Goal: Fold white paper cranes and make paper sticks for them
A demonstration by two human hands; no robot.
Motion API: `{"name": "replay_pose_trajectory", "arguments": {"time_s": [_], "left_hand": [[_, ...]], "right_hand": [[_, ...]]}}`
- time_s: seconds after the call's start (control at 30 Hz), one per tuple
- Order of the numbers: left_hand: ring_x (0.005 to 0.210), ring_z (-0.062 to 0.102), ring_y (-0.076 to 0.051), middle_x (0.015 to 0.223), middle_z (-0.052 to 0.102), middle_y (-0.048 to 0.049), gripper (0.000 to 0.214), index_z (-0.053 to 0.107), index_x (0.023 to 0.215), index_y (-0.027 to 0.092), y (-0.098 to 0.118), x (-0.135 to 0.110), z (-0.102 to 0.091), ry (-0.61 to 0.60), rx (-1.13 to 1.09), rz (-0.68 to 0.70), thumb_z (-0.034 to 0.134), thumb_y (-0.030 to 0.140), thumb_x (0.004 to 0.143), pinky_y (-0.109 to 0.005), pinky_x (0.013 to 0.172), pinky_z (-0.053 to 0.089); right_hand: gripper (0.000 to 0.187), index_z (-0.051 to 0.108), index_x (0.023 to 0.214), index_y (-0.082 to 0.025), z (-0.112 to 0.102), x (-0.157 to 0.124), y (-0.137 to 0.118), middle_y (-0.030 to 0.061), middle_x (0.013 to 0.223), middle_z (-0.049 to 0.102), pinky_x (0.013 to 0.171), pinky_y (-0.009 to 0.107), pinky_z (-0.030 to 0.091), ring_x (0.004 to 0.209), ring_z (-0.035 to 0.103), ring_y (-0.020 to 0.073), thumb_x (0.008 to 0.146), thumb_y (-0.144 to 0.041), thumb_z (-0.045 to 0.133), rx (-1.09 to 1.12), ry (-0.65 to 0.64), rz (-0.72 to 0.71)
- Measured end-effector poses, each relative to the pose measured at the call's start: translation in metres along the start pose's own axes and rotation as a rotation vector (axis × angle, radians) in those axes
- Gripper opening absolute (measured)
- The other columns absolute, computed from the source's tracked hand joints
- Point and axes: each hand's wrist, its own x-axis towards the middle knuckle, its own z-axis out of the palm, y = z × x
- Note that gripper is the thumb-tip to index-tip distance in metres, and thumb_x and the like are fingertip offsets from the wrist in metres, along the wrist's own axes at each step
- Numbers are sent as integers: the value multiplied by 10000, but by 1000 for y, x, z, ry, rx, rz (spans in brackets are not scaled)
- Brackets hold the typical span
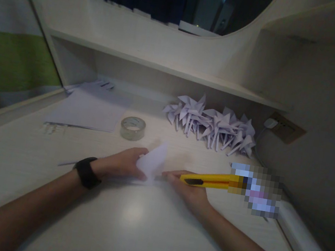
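A folded piece of white paper (152, 161) is gripped in my left hand (125, 162), thumb in front and fingers behind, just above the desk. My right hand (190, 191) is closed around a yellow utility knife (210, 179), whose body points back to the right. The tip of the knife is close to the paper's right edge; whether it touches I cannot tell. A thin grey rod (67, 163) lies on the desk by my left wrist, partly hidden by it. A roll of clear tape (132, 128) rests just beyond my left hand.
Several white paper pinwheels (215, 127) are heaped at the back right under the shelf (164, 67). A stack of white paper (93, 106) lies at the back left. At the right edge are a blurred-out item (254, 191), a long white device (305, 238) and a plugged-in charger (270, 123).
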Motion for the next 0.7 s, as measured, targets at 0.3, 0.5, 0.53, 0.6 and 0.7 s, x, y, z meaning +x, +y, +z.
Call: {"name": "replay_pose_trajectory", "arguments": {"time_s": [0.3, 0.5, 0.53, 0.6, 0.7], "left_hand": [[906, 628, -244, 1069, 678, -96, 529, 605, 1095, 123, -3, 0, 4, 3, -54, -35, 701, 342, 624, -286, 746, 453], [944, 621, -265, 1097, 676, -91, 554, 624, 1099, 134, -6, 3, 5, 32, -19, -44, 712, 343, 593, -288, 773, 442], [951, 620, -264, 1104, 675, -93, 552, 623, 1098, 133, -6, 3, 5, 31, -21, -43, 714, 340, 594, -286, 777, 442], [956, 620, -264, 1110, 673, -101, 547, 619, 1096, 125, -5, 3, 4, 28, -28, -40, 717, 331, 599, -287, 779, 443], [937, 626, -259, 1101, 675, -111, 550, 612, 1102, 106, -3, 3, 4, 15, -40, -24, 719, 318, 605, -292, 778, 447]], "right_hand": [[75, 740, 751, -210, 0, -9, -7, 52, 795, 752, 735, 301, 606, 747, 718, 186, 787, -217, 675, -417, 117, -508], [91, 730, 776, -196, 5, -10, -12, 47, 808, 754, 730, 258, 607, 752, 724, 168, 809, -190, 645, -511, 49, -541], [92, 727, 774, -196, 5, -10, -13, 45, 809, 755, 726, 254, 608, 747, 724, 165, 810, -189, 643, -519, 44, -545], [100, 723, 776, -195, 5, -10, -14, 44, 814, 755, 718, 257, 611, 746, 724, 165, 819, -201, 633, -526, 32, -546], [114, 721, 785, -192, 5, -10, -14, 48, 815, 754, 713, 260, 614, 750, 724, 169, 832, -218, 620, -513, 11, -545]]}}
